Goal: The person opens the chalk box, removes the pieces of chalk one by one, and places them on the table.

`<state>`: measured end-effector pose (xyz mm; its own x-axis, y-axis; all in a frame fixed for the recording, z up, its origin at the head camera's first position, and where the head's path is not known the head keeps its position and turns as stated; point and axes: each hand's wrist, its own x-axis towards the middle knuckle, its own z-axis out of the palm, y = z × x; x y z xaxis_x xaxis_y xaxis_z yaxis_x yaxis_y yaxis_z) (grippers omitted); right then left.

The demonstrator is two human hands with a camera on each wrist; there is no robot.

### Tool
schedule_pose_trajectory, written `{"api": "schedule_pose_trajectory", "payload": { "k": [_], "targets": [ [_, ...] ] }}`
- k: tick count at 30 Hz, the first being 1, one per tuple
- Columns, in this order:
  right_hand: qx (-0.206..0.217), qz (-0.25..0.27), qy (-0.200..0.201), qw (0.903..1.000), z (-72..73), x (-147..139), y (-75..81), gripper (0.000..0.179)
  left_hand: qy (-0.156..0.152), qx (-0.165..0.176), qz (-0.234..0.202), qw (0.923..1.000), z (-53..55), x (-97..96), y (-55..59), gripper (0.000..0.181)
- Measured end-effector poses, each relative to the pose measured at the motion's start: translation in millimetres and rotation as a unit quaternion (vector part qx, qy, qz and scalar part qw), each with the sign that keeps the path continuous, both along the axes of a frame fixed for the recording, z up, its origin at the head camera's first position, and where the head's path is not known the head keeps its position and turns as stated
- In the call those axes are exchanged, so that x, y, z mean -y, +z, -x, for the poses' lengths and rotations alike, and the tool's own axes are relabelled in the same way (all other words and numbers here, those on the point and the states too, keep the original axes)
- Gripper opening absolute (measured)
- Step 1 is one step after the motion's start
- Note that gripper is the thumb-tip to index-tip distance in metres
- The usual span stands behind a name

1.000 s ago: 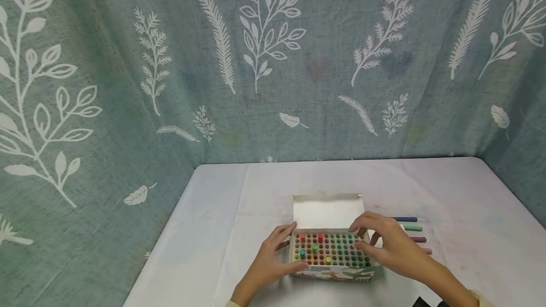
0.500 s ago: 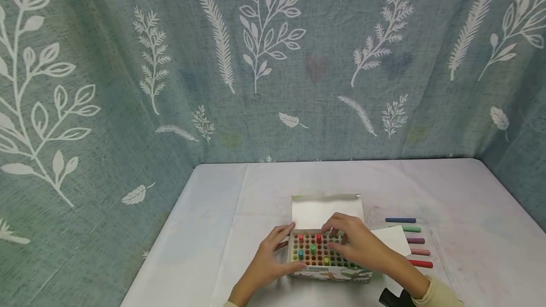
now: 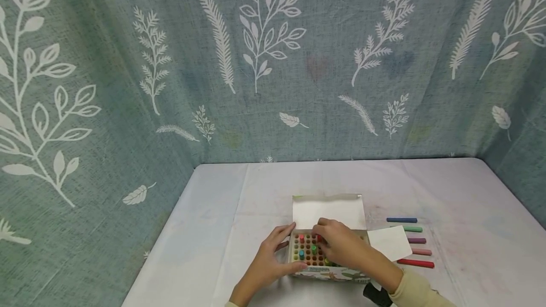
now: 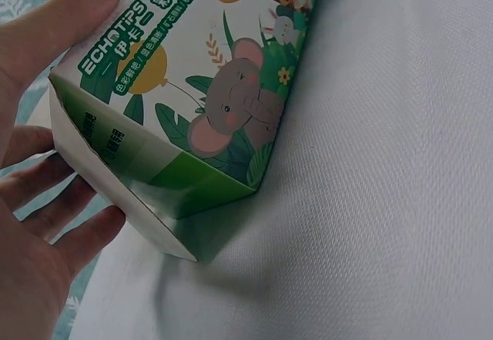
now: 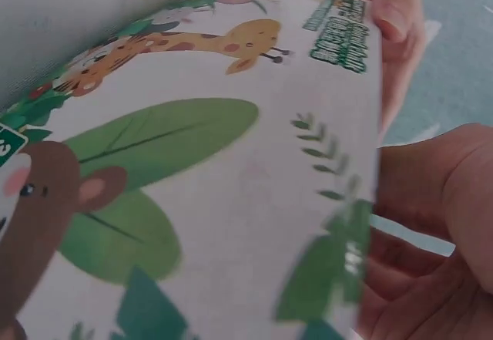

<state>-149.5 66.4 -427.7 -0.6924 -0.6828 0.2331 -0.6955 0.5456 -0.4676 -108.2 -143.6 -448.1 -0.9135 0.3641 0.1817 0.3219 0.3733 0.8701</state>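
An opened chalk box, printed with cartoon animals, stands on the table with its white lid folded back. Inside is a grid of round openings, with a few coloured chalk sticks poking up, among them a blue stick and a green stick. My left hand grips the box's left end, thumb over the front edge; in the left wrist view its fingers lie along an end flap. My right hand reaches over the grid and pinches a red chalk stick, partly hidden by the fingertips.
Right of the box, a white side flap sticks out. Beyond it several chalk sticks lie in a column on the white-covered table, from a blue one down to a red one. A leaf-patterned curtain surrounds the table.
My right hand has moved left across the grid, from the box's right end to the red chalk stick. The white side flap and loose sticks have come into fuller view. The left hand has stayed put.
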Motion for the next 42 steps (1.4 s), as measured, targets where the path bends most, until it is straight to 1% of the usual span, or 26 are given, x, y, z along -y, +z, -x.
{"api": "schedule_pose_trajectory", "payload": {
  "k": [3, 6, 9, 11, 15, 18, 23, 25, 30, 32, 34, 37, 42],
  "targets": [
    [-0.025, -0.03, 0.004, 0.9992, -0.3, 1.8, -0.6, 0.009, -0.003, -0.002, -0.005, 1.0, -0.8, -1.0, -1.0, 0.078],
    [-0.044, -0.052, 0.001, 0.9977, -0.1, 1.8, -0.7, 0.009, -0.006, -0.005, -0.01, 0.9999, -0.9, -3.9, -2.4, 0.077],
    [-0.052, -0.057, -0.001, 0.997, 0.5, 0.9, -0.9, 0.011, -0.006, -0.006, -0.01, 0.9999, -1.4, -6.3, -3.6, 0.077],
    [-0.047, -0.052, 0.001, 0.9975, 0.9, 0.2, -1.2, 0.013, -0.002, -0.004, -0.01, 0.9999, -2.2, -6.8, -4.3, 0.078],
    [-0.023, -0.036, 0.002, 0.9991, 1.3, -1.3, -1.1, 0.016, 0.0, -0.001, -0.012, 0.9999, -3.5, -6.7, -4.6, 0.078],
    [-0.018, -0.013, -0.002, 0.9997, 1.9, -2.5, -0.5, 0.016, 0.0, 0.0, -0.013, 0.9999, -3.1, -6.7, -5.2, 0.078],
    [-0.018, 0.039, 0.0, 0.9991, 3.3, -4.8, 1.0, 0.015, 0.007, -0.011, 0.005, 0.9999, 4.0, -1.8, -23.8, 0.08],
    [-0.02, 0.052, 0.002, 0.9984, 3.7, -5.2, 2.7, 0.016, 0.008, -0.015, 0.008, 0.9998, 5.1, -0.4, -26.6, 0.081],
    [-0.032, 0.079, 0.002, 0.9963, 4.0, -7.0, 14.1, 0.014, -0.003, -0.012, -0.008, 0.9999, -0.1, -2.7, -6.4, 0.079],
    [-0.026, 0.09, 0.002, 0.9956, 4.3, -9.4, 19.9, 0.013, -0.006, -0.015, -0.01, 0.9998, -0.9, -3.7, -1.5, 0.078],
    [-0.015, 0.099, 0.0, 0.9949, 4.5, -12.5, 25.1, 0.012, -0.007, -0.017, -0.009, 0.9998, -0.9, -4.2, 0.6, 0.078],
    [-0.008, 0.112, -0.009, 0.9937, 4.5, -18.0, 32.6, 0.012, -0.005, -0.015, -0.007, 0.9999, -0.4, -3.8, 0.8, 0.078],
    [-0.018, 0.131, -0.024, 0.9909, 3.7, -28.5, 45.5, 0.014, -0.003, -0.012, -0.003, 0.9999, 1.3, -2.0, -1.4, 0.078]
  ]
}}
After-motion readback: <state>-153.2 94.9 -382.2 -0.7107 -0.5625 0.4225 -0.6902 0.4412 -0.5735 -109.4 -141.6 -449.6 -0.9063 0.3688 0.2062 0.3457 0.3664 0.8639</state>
